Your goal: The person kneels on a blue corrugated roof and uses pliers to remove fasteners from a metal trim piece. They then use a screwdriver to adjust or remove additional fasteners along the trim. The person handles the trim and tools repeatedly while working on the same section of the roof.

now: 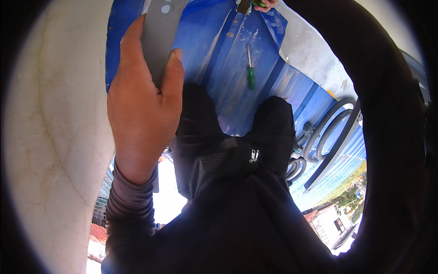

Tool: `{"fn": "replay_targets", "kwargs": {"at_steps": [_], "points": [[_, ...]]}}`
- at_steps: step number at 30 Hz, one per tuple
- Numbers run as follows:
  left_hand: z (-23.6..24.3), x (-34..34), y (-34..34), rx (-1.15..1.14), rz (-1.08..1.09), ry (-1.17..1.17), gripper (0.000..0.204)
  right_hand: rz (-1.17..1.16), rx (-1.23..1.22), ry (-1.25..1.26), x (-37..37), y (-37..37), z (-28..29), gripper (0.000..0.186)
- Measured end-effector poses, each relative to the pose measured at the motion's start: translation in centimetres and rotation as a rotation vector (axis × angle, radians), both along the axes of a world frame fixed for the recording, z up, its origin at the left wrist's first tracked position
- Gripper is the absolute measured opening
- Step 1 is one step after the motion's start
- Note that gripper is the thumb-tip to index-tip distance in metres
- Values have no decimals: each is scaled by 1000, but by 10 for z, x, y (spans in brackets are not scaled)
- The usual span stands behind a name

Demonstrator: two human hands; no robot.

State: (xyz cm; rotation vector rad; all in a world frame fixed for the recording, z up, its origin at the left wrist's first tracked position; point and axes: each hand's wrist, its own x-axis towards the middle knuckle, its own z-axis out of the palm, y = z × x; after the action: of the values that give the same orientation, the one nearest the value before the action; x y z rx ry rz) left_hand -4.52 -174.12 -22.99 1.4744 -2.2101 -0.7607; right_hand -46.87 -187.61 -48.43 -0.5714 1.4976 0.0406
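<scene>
My left hand [143, 98] is closed around a flat grey bar [160, 41], thumb on one side and fingers on the other. Two round pale spots or holes show near the bar's upper end, which runs out of the picture at the top. At the upper edge, only part of my right hand [269, 4] shows, its fingers closed on a green object [261, 6] whose kind is hidden. A small brown piece [244, 6] is beside that object. Between my hands and my knees, a screwdriver [250, 75] with a green handle lies on a blue ribbed metal sheet [200, 50].
A pale, cracked wall [59, 114] rises close on my left. To the right are coiled grey hoses [321, 137] and a dark flat strip [335, 153]. A whitish surface [310, 48] borders the blue sheet. Buildings and greenery [349, 203] appear far below at right.
</scene>
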Motion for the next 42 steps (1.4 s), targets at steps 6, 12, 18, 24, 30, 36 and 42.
{"fn": "replay_targets", "kwargs": {"at_steps": [6, 12, 18, 24, 30, 36, 42], "points": [[5, -5, -1, 12, 13, 12, 58, -175, 43, 65, 62, 54, 82, 29], [4, -7, 2, -33, 14, 11, 54, -985, -217, -151, 138, 130, 95, 37], [2, -7, 1, -21, 16, 55, 54, -1344, -336, -342, 154, 131, 66, 38], [4, -10, 0, -17, 22, 35, 53, -1528, -438, -405, 175, 138, 48, 35], [4, -11, -2, -30, 18, 5, 54, -1487, -455, -453, 155, 143, 36, 36], [5, -12, 1, -13, 33, -63, 55, -1448, -403, -486, 120, 150, 31, 27], [5, -15, -2, -67, 10, -68, 55, -1367, -292, -531, 96, 147, 39, 15]]}}
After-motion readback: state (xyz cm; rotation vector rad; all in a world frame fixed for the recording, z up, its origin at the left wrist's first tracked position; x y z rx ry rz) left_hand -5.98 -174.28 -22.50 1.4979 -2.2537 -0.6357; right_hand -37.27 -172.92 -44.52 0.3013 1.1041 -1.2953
